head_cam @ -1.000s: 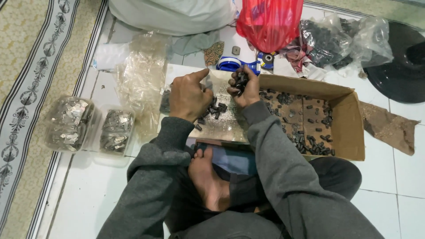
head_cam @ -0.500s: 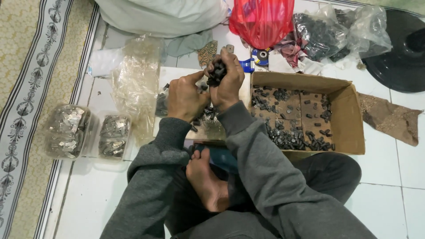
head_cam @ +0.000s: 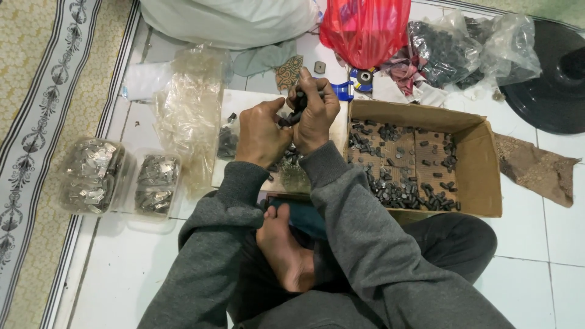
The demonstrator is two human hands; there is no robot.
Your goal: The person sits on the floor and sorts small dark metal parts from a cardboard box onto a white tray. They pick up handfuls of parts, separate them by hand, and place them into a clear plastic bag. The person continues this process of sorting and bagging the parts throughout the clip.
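I sit cross-legged on a white tiled floor in grey sleeves. My left hand (head_cam: 261,133) and my right hand (head_cam: 315,116) are pressed together above a pale board (head_cam: 241,100). Between their fingers they grip a small black part (head_cam: 297,103). More small black parts (head_cam: 286,159) lie on the board under my wrists. My bare foot (head_cam: 286,250) rests between my legs.
An open cardboard box (head_cam: 481,176) with several small black parts sits right of my hands. Two clear tubs of silvery metal pieces (head_cam: 91,176) stand at left by a patterned rug. Crumpled clear plastic (head_cam: 189,116), a red bag (head_cam: 364,27), bags of dark parts (head_cam: 445,52) and a black disc (head_cam: 557,79) lie beyond.
Both hands came together and rose off the board, moving from the box's left edge toward the middle. The right hand now grips the black part with the left.
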